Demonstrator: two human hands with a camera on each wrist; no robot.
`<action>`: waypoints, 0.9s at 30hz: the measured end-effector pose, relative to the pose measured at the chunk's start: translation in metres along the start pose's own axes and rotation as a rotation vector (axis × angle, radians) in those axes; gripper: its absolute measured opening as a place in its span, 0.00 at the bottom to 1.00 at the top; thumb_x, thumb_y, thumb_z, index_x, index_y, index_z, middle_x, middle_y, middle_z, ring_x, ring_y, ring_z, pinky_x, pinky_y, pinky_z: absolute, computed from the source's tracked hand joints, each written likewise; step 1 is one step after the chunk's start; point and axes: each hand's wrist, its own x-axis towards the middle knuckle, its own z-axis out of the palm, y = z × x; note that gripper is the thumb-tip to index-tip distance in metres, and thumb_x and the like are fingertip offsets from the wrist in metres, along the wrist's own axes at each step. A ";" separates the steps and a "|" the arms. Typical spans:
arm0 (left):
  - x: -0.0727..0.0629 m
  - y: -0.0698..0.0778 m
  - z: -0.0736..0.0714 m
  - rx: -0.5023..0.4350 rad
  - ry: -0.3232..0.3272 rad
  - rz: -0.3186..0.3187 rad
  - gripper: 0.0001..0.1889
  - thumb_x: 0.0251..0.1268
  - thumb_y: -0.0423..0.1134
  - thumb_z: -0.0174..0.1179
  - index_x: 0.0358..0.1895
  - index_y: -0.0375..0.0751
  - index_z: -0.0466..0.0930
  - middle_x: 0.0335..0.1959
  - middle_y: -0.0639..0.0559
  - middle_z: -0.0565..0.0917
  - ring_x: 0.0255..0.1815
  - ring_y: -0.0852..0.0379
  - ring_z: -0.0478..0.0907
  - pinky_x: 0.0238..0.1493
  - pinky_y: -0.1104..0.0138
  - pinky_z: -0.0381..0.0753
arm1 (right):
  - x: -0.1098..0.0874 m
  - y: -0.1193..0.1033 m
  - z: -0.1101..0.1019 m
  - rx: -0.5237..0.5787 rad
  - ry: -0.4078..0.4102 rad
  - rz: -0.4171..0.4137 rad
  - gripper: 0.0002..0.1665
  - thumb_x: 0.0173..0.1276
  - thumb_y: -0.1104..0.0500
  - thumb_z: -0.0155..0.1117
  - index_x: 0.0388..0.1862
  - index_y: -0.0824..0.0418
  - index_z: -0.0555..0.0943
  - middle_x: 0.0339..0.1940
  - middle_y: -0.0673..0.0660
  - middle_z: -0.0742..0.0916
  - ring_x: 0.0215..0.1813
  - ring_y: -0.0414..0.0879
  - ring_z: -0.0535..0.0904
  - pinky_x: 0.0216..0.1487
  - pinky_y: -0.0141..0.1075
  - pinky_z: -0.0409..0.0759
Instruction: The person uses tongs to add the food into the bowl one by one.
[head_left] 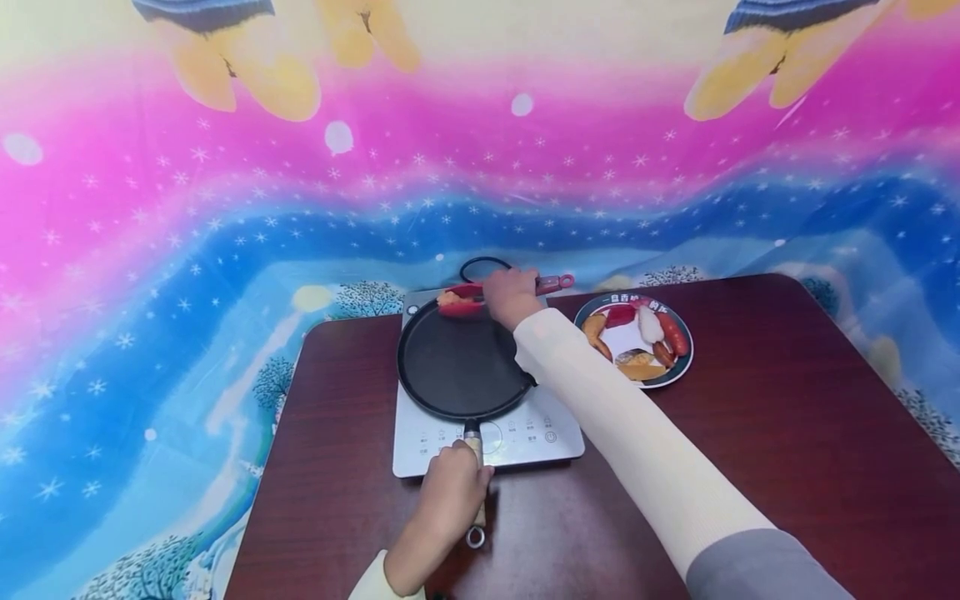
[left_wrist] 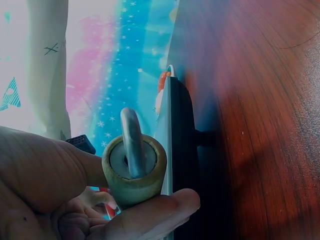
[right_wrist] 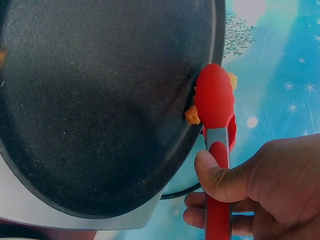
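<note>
My left hand [head_left: 453, 483] grips the light wooden handle [left_wrist: 131, 187] of a round black frying pan [head_left: 468, 362]; its metal hanging ring faces the camera in the left wrist view. At the pan's far rim my right hand [head_left: 510, 296] holds red kitchen tongs [right_wrist: 215, 100], thumb on top of the shaft. Between the tongs' heads is a small orange-brown piece of food [right_wrist: 192, 115], partly hidden by them and overlapping the rim. The frames do not show clearly whether it touches the pan. The pan's dark cooking surface carries only tiny specks.
Under the pan lies a white induction cooker [head_left: 412, 458] with a black cord [head_left: 483, 258] behind it. To its right, a dark-rimmed plate [head_left: 686, 362] bears a sausage [head_left: 672, 333] and several other food pieces. A patterned cloth [head_left: 420, 217] hangs behind the brown table [head_left: 337, 467].
</note>
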 end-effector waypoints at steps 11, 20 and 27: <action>0.000 0.001 -0.001 0.018 0.003 0.015 0.14 0.55 0.35 0.75 0.27 0.30 0.79 0.23 0.42 0.81 0.22 0.46 0.82 0.25 0.59 0.82 | 0.000 0.004 0.004 -0.039 -0.001 -0.027 0.22 0.72 0.56 0.67 0.62 0.60 0.82 0.59 0.63 0.85 0.62 0.59 0.78 0.70 0.62 0.70; 0.001 0.001 0.000 0.005 -0.010 -0.007 0.14 0.56 0.35 0.74 0.29 0.28 0.79 0.22 0.42 0.81 0.22 0.48 0.81 0.25 0.60 0.81 | -0.005 0.008 0.005 -0.050 0.012 -0.036 0.19 0.76 0.57 0.62 0.61 0.62 0.82 0.59 0.64 0.85 0.62 0.59 0.78 0.68 0.60 0.72; 0.001 0.002 0.000 0.007 -0.007 0.003 0.14 0.56 0.35 0.74 0.28 0.29 0.79 0.23 0.42 0.80 0.22 0.47 0.82 0.24 0.60 0.81 | -0.006 0.014 0.005 -0.035 0.016 -0.041 0.19 0.76 0.58 0.61 0.62 0.63 0.81 0.59 0.64 0.84 0.62 0.59 0.78 0.68 0.61 0.72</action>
